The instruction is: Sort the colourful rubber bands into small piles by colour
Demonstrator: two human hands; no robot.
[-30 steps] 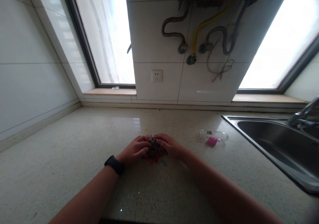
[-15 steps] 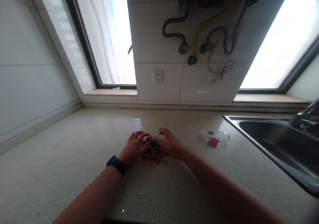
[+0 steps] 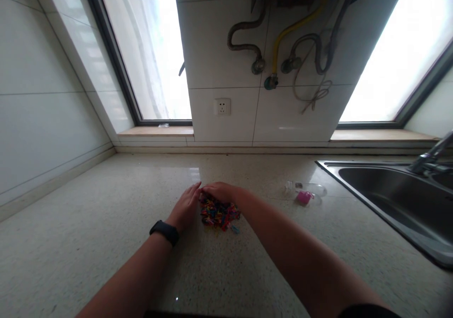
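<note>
A heap of small multicoloured pieces (image 3: 217, 213), too small to name for sure, lies on the pale speckled counter. Along its left edge rests my left hand (image 3: 186, 205), fingers stretched out and held close to the counter, a dark watch (image 3: 164, 233) on the wrist. My right hand (image 3: 219, 191) curves across the far edge of the heap. Its fingers are extended, with the tips meeting my left fingertips at the back left corner. Neither hand visibly grips anything. One light blue piece (image 3: 235, 230) sits at the heap's near right edge.
To the right a clear plastic bottle (image 3: 311, 188) lies on its side, with a bright pink object (image 3: 303, 197) by it. A steel sink (image 3: 389, 186) with a tap (image 3: 430, 160) is set into the counter at far right. The tiled wall has a socket (image 3: 222, 106).
My right hand has swung from the heap's right side to its far edge, towards my left hand. My left fingers have straightened along the left side. The heap looks more exposed.
</note>
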